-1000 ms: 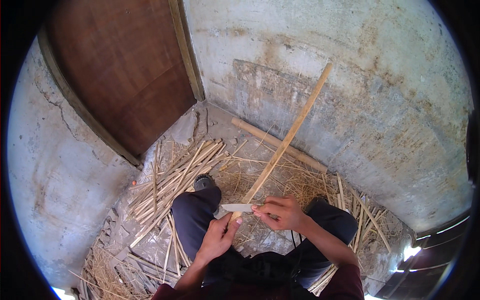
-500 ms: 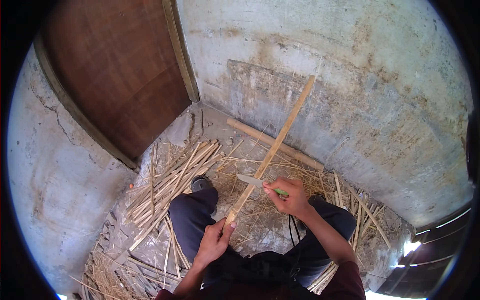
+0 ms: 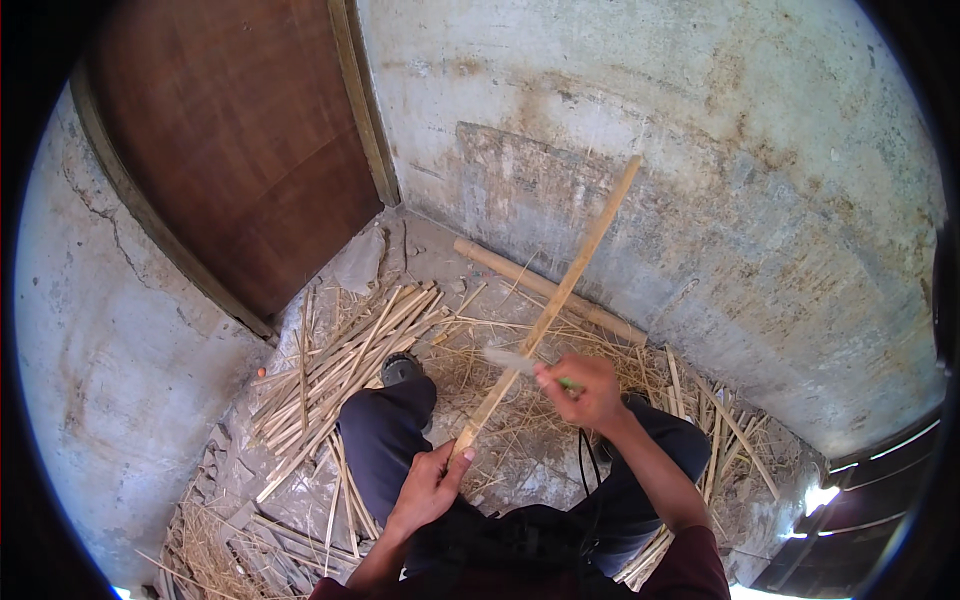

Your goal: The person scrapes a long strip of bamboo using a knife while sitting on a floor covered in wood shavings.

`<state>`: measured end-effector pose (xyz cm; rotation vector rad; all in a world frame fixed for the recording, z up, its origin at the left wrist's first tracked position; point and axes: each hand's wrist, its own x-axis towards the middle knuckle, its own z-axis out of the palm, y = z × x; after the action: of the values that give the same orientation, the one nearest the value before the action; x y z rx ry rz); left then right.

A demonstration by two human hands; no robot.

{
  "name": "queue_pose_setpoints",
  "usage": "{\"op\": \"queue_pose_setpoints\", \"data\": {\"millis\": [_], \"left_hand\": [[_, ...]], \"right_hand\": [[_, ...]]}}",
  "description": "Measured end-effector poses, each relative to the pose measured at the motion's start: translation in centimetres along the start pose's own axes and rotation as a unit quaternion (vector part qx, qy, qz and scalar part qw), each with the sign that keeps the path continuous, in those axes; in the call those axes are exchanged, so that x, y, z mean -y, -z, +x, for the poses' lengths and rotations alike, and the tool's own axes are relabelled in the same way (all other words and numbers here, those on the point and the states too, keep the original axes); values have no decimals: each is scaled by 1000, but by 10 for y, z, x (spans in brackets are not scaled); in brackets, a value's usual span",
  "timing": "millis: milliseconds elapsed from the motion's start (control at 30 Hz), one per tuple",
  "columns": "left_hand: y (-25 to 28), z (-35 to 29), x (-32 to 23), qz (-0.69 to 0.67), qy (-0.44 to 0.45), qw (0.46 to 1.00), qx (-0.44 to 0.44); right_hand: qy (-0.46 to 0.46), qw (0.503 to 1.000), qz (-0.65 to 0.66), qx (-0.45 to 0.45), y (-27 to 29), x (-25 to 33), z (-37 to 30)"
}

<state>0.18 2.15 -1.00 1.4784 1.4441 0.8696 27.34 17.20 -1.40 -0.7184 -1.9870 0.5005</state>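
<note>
Left hand [image 3: 425,490] clenched round bamboo strip's [image 3: 560,290] near end; right hand [image 3: 585,390] gripping knife [image 3: 510,358] against it. Probably light, stiff, splintery; best held low.

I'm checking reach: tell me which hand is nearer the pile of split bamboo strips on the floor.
Left. The left hand grips the bamboo stick's lower end, just right of the strip pile; the right hand, with the knife, is farther right.

The knife [image 3: 512,360] blade at centre frame is motion-blurred. The stick's [image 3: 545,315] lower end is hidden inside the left hand [image 3: 428,487]. The right hand [image 3: 585,390] covers most of the knife's green handle. Both forearms are cut off by the lower edge.
</note>
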Motion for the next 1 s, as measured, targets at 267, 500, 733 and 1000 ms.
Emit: {"op": "queue_pose_setpoints", "data": {"millis": [267, 500, 733, 1000], "left_hand": [[-2, -14, 10, -10, 11, 1000, 14], [0, 5, 17, -84, 55, 994, 50], [-1, 10, 10, -12, 27, 1000, 0], [3, 11, 8, -13, 49, 999, 3]], "right_hand": [[-36, 997, 24, -56, 9, -7, 4], [57, 996, 32, 53, -21, 17, -10], [73, 997, 0, 36, -27, 16, -9], [39, 999, -8, 13, -19, 3, -7]]}}
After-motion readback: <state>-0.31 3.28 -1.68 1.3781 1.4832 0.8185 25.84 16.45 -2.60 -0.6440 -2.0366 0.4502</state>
